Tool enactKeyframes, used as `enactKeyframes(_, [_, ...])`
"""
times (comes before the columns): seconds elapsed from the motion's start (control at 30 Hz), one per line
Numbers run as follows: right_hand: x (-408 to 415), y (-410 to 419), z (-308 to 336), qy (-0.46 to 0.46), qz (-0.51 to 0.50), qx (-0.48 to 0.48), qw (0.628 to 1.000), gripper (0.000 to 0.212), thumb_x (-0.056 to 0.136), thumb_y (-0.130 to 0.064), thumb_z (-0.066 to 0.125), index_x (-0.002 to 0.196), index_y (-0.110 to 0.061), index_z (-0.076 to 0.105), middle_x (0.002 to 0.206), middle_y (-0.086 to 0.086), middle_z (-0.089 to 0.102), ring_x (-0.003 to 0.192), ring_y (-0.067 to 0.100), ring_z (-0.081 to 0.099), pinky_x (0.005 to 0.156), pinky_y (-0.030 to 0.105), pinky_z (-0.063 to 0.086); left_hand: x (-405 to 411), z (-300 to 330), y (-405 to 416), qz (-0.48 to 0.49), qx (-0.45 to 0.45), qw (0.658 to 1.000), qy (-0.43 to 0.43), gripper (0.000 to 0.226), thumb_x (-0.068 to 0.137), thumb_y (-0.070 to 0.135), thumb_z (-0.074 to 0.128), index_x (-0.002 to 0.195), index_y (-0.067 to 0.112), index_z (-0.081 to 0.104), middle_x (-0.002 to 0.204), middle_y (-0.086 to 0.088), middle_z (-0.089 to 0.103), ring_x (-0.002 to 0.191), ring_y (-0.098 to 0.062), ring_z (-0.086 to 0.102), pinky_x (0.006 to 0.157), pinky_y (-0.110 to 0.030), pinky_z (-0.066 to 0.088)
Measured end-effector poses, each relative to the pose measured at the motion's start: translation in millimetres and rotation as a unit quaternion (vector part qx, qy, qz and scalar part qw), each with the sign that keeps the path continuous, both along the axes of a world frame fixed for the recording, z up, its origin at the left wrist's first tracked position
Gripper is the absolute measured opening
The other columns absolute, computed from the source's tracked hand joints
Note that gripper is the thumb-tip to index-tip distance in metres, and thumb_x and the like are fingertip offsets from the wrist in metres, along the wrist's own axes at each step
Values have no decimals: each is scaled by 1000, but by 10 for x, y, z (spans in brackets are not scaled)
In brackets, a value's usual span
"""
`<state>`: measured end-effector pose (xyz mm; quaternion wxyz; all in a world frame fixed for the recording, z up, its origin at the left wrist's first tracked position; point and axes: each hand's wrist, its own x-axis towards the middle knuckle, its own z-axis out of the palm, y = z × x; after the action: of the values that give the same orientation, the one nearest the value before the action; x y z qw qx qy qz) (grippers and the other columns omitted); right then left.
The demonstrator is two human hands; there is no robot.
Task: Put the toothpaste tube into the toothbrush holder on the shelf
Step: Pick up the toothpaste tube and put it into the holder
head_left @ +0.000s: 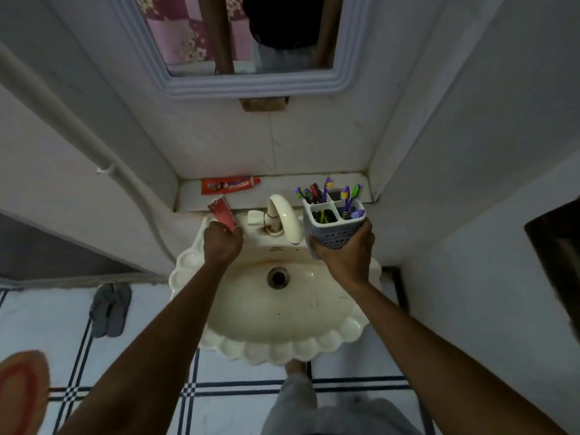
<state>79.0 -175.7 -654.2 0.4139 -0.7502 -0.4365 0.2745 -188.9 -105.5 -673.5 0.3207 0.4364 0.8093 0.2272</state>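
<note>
My left hand (222, 241) is closed around a red toothpaste tube (223, 211), which sticks up and away from my fist above the sink's left back corner. A second red toothpaste tube (230, 185) lies flat on the white shelf (282, 186) behind the sink. My right hand (346, 252) grips the grey perforated toothbrush holder (335, 224), lifted off the shelf to the right of the tap. The holder has several compartments with several purple, green and red toothbrushes (345, 197) standing in them.
A cream scalloped sink (282, 340) lies below both hands, with a curved cream tap (284, 216) between them. A mirror (251, 36) hangs on the wall above. Grey slippers (110, 309) and an orange mat (22, 394) lie on the tiled floor at the left.
</note>
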Motion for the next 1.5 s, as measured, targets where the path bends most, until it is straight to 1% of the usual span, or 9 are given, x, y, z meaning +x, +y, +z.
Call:
enactKeyframes(0.13, [-79, 117, -162, 4, -12, -10, 1000, 128, 57, -47, 108, 157, -12, 36, 153, 8, 53, 141, 26, 55, 106, 40, 59, -51, -181, 131, 26, -35, 999, 3, 63, 86, 51, 71, 124, 1, 71, 114, -20, 77, 109, -39, 73, 79, -32, 46])
enactKeyframes(0.27, [-111, 161, -264, -4, -20, -23, 1000, 123, 61, -50, 105, 153, -10, 34, 152, 10, 55, 139, 27, 59, 98, 33, 56, -28, -114, 135, 73, -10, 997, -32, 44, 86, 48, 74, 103, 8, 83, 97, -15, 81, 94, -34, 77, 87, -31, 55])
enactKeyframes(0.4, [-91, 153, -292, -3, -17, -36, 999, 133, 59, -59, 103, 157, -9, 29, 156, 10, 50, 141, 29, 56, 101, 43, 58, -46, 179, 51, 101, 45, 974, -195, 42, 92, 37, 77, 119, 3, 77, 107, -10, 79, 95, -25, 78, 86, -43, 67])
enactKeyframes(0.53, [-51, 93, -214, 34, 1, -26, 999, 144, 56, -68, 101, 163, -15, 20, 158, 7, 46, 145, 27, 51, 108, 39, 55, 71, 801, -55, 53, 100, 950, -292, 26, 99, 29, 73, 119, 12, 76, 117, -11, 76, 112, -25, 68, 95, -39, 56])
enactKeyframes(0.67, [54, 54, -76, 39, 36, -46, 998, 143, 56, -71, 99, 164, -27, 15, 159, 4, 42, 148, 28, 48, 110, 47, 56, 444, 1377, -90, -42, 141, 906, -397, 32, 97, 18, 75, 124, 2, 72, 121, -22, 75, 104, -26, 69, 89, -38, 53])
enactKeyframes(0.87, [152, 46, 3, 12, 95, -78, 992, 136, 62, -74, 92, 164, -32, 12, 156, 3, 42, 146, 28, 48, 103, 48, 60, 1081, 1593, 34, -145, 156, 937, -276, 77, 69, 27, 100, 133, 31, 57, 123, -5, 74, 117, -20, 73, 97, -42, 60])
enactKeyframes(1.1, [257, 98, 81, -31, 118, -86, 989, 139, 64, -79, 89, 167, -20, 16, 156, 5, 43, 144, 28, 50, 92, 41, 58, 1701, 1373, 194, -151, 195, 951, -187, 41, 82, 26, 92, 113, 13, 68, 108, -4, 76, 97, -16, 77, 85, -48, 66])
enactKeyframes(1.43, [286, 155, 85, -43, 117, -94, 988, 139, 63, -83, 85, 166, -19, 17, 156, 6, 44, 143, 29, 52, 94, 45, 62, 1846, 1244, 329, -204, 189, 957, -84, 49, 82, 34, 91, 118, 14, 65, 108, 8, 70, 103, -2, 68, 77, -17, 60])
enactKeyframes(1.5, [298, 150, 99, -46, 110, -88, 989, 138, 62, -85, 85, 165, -22, 19, 155, 5, 46, 141, 27, 54, 94, 45, 62, 1833, 1252, 332, -186, 189, 959, -96, 47, 85, 35, 89, 120, 14, 65, 108, 8, 71, 100, -4, 71, 77, -22, 62])
